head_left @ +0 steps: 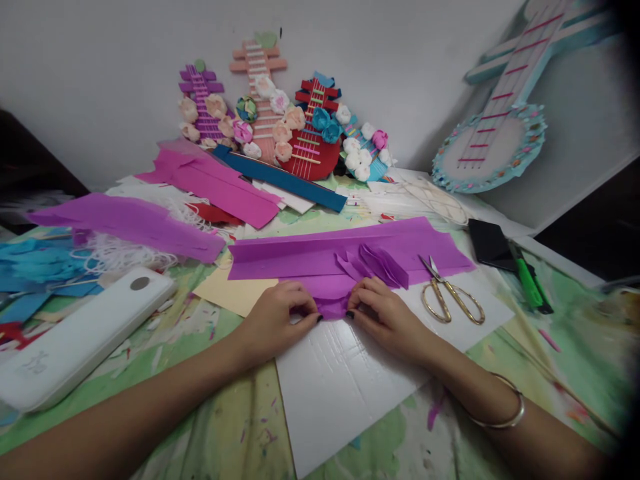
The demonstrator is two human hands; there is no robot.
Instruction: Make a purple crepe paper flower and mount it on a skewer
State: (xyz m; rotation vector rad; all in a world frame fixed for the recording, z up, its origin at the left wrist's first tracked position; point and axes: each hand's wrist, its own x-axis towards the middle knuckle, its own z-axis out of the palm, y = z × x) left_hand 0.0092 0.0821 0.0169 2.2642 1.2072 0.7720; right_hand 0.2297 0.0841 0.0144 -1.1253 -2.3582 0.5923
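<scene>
A small piece of purple crepe paper (331,307) lies low over the white board (345,393). My left hand (280,312) pinches its left end between thumb and fingers. At the right end my right hand (383,312) does the same, a bangle on that wrist. Just beyond my fingers are folded purple paper pieces (383,265), resting on a long purple paper strip (295,250). Gold-handled scissors (450,293) lie to the right of my right hand, their blades parted and pointing away.
Paper-flower-decorated instrument models (313,143) lean on the wall, with a larger pale-blue one (495,147) at right. A long white device (90,333) lies left, near white string (125,253). A green cutter (529,280) and a black flat object (491,245) lie right.
</scene>
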